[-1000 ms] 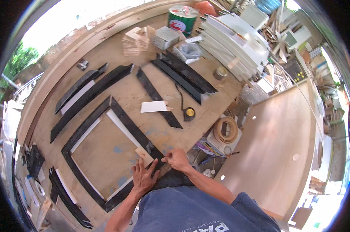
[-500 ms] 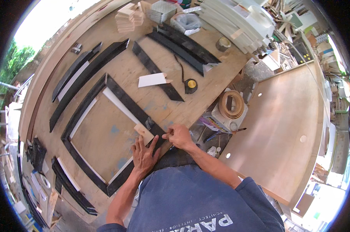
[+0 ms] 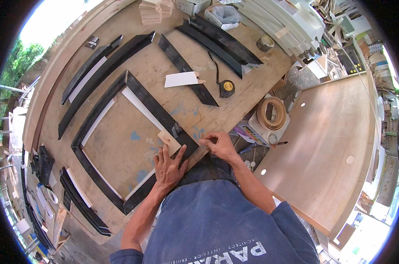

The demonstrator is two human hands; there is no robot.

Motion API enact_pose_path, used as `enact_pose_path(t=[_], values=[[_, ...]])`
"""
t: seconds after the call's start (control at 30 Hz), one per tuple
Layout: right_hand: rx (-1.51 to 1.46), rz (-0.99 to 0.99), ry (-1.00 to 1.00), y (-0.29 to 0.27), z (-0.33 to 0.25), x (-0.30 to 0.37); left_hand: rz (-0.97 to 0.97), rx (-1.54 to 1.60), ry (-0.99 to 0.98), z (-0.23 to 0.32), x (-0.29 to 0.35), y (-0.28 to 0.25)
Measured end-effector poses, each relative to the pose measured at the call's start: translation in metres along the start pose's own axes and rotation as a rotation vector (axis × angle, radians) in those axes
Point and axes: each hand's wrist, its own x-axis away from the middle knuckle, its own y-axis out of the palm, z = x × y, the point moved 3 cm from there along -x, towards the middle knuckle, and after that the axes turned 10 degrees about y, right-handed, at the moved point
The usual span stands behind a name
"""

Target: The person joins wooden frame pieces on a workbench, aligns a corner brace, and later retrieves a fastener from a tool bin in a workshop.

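A black four-sided frame (image 3: 96, 94) with white inner strips lies on the plywood worktable. My left hand (image 3: 168, 169) rests flat on the frame's near right corner, fingers spread, fingertips against a small pale wooden block (image 3: 168, 140). Beside the block, a small dark piece (image 3: 177, 130) sits on the frame's right side. My right hand (image 3: 219, 146) is just off the corner's outer edge, thumb and forefinger pinched together. Whatever is between those fingertips is too small to make out.
Loose black curved mouldings (image 3: 107, 81) lie at the far left, others (image 3: 219, 42) at the back. A tape measure (image 3: 227, 88) and a white strip (image 3: 181, 79) are past the frame. Right of the table stand a rolled wood-coloured band (image 3: 271, 113) and a large plywood panel (image 3: 318, 145).
My right hand has drawn slightly away from the frame's corner, fingers still pinched. My left hand stays by the block. The whole view has shifted a little.
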Motion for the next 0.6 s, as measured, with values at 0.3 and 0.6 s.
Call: enact_pose_path(t=[0.3, 0.6], values=[[-0.062, 0.036, 0.019, -0.001, -0.006, 0.008, -0.055, 0.04, -0.018, 0.002, -0.003, -0.009], [0.018, 0.035, 0.012, -0.002, -0.007, 0.006, -0.048, 0.103, -0.036, 0.001, -0.002, -0.018]])
